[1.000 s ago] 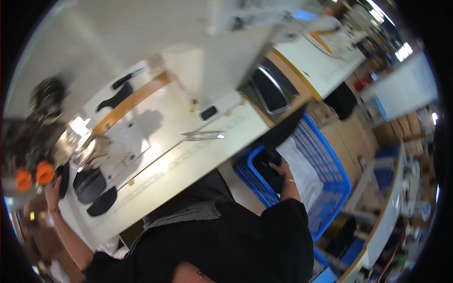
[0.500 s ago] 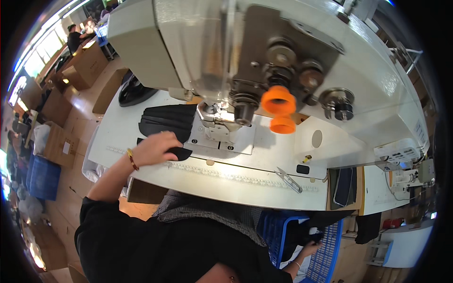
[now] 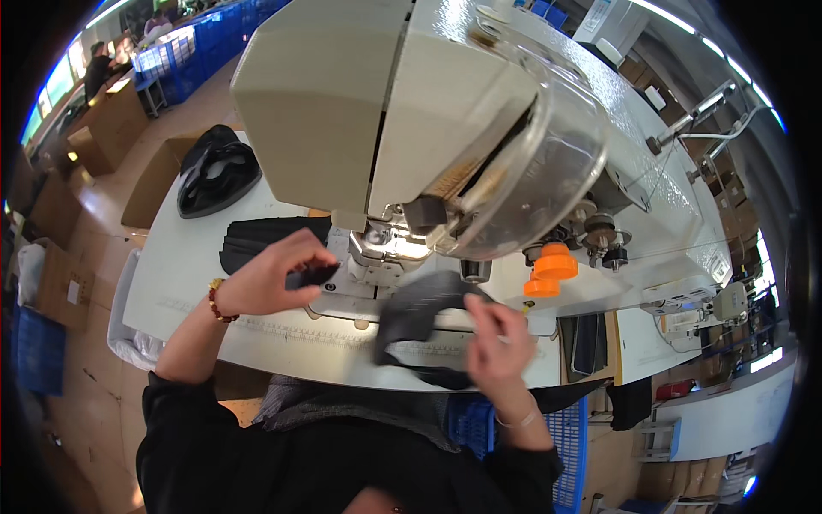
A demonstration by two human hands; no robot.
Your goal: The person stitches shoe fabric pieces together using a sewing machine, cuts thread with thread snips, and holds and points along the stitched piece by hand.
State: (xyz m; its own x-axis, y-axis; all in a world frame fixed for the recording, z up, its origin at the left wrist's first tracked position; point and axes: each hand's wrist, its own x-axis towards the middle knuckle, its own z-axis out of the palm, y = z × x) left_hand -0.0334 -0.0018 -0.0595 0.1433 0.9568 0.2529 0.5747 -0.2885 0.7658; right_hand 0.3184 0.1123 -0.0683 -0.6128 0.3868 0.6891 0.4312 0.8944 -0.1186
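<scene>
My left hand (image 3: 272, 278), with a beaded bracelet at its wrist, is over the white sewing table in front of the machine. Between its thumb and curled fingers shows a small black fabric piece (image 3: 313, 276). A stack of flat black fabric pieces (image 3: 261, 240) lies just beyond that hand. My right hand (image 3: 501, 343) grips a curved black fabric piece (image 3: 419, 313), which hangs over the table's front and is smeared by motion. The sewing machine's needle area (image 3: 385, 244) is lit, between and beyond both hands.
The large pale machine head (image 3: 317, 103) overhangs the table, with orange knobs (image 3: 555, 261) at its right. A black moulded item (image 3: 218, 171) sits at the far left. A ruler strip (image 3: 282, 330) runs along the front. A blue basket (image 3: 569, 445) stands below right.
My right hand has risen from the blue basket to above the table with the curved black fabric piece. My left hand has lifted slightly and its fingers curl more. The view has shifted.
</scene>
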